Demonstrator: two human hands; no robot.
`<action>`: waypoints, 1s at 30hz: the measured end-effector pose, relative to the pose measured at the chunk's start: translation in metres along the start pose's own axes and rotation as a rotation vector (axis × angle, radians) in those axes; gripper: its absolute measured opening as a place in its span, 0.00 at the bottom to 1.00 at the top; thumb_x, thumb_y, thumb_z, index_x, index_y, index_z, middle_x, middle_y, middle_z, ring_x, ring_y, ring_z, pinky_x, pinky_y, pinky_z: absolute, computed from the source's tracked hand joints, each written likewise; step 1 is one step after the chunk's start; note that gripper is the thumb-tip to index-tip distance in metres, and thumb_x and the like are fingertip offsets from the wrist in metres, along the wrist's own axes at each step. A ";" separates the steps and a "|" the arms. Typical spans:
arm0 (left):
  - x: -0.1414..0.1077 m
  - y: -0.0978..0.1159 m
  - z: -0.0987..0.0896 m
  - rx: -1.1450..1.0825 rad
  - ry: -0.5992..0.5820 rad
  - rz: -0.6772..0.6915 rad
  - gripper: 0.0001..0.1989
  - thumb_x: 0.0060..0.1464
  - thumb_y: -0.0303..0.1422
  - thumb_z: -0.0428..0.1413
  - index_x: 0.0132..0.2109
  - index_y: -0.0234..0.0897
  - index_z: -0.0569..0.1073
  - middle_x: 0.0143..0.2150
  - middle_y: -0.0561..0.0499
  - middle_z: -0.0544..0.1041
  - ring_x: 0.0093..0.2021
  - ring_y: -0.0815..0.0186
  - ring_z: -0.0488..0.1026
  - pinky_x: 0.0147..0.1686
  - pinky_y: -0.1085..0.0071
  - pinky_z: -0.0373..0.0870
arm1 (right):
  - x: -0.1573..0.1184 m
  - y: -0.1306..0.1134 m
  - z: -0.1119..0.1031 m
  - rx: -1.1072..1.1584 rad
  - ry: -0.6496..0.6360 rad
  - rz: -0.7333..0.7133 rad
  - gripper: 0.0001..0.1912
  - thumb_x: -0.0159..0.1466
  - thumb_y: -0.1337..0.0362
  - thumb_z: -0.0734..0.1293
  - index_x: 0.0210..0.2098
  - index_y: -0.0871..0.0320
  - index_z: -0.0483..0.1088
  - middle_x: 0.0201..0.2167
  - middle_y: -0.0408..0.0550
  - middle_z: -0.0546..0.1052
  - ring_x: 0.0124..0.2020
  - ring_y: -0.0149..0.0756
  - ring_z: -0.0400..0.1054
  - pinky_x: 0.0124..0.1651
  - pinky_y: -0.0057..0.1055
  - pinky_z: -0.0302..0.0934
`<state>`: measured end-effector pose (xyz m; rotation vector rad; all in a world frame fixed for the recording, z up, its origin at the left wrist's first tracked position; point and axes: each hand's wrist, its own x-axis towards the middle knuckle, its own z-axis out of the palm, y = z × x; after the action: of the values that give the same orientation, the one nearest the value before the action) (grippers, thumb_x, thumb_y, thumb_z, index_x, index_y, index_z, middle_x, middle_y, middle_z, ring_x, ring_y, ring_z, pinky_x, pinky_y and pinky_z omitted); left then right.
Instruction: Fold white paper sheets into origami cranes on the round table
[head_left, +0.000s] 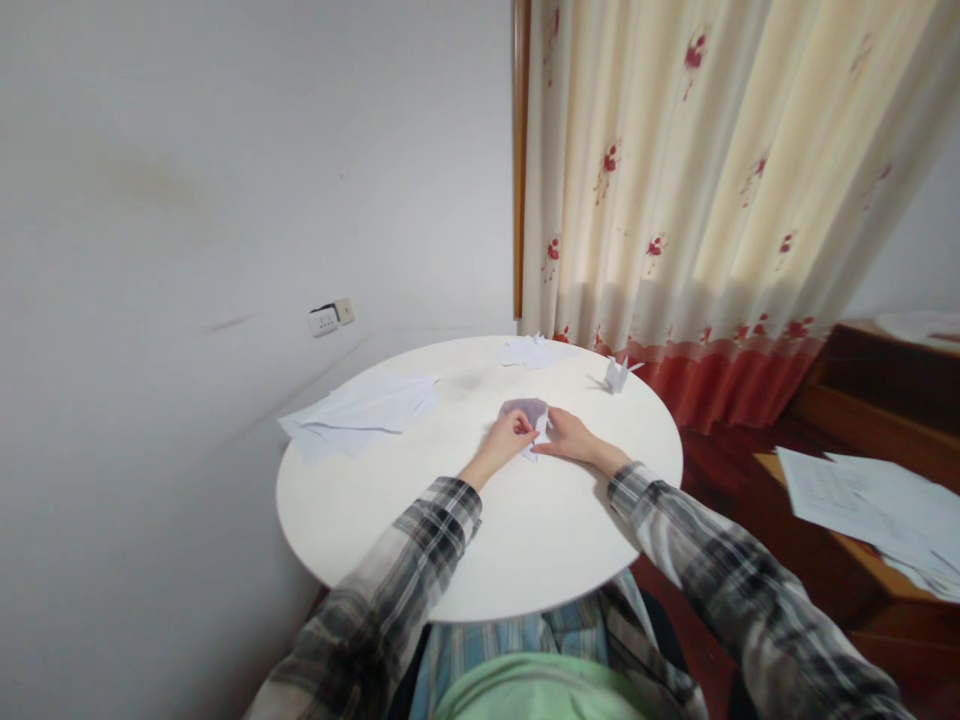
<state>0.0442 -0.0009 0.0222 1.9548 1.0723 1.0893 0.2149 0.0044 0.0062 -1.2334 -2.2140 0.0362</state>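
A small sheet of folded paper lies over the middle of the round white table, its upper part greyish in shade and its right edge bright white. My left hand pinches the paper near its lower middle, fingertips curled together. From the right, my right hand grips the paper's right edge between thumb and fingers. The two hands nearly meet at the lower tip. Exact fold lines are too small to make out. Beyond my right hand stands a folded paper crane.
Loose white sheets spread over the left of the table. More paper pieces lie at its far edge. A wall borders the left; a flowered curtain hangs behind. At right, papers rest on wooden furniture.
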 end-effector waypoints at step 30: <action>0.010 -0.013 0.008 0.028 0.077 -0.049 0.09 0.47 0.33 0.53 0.24 0.34 0.63 0.22 0.57 0.64 0.24 0.72 0.62 0.27 0.75 0.59 | -0.001 -0.023 -0.006 0.209 -0.096 0.031 0.51 0.40 0.46 0.71 0.58 0.59 0.51 0.49 0.57 0.68 0.48 0.47 0.62 0.50 0.42 0.53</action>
<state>0.0500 0.0127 0.0111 1.9115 1.1762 1.1368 0.2005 -0.0114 0.0175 -1.1717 -2.2075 0.3371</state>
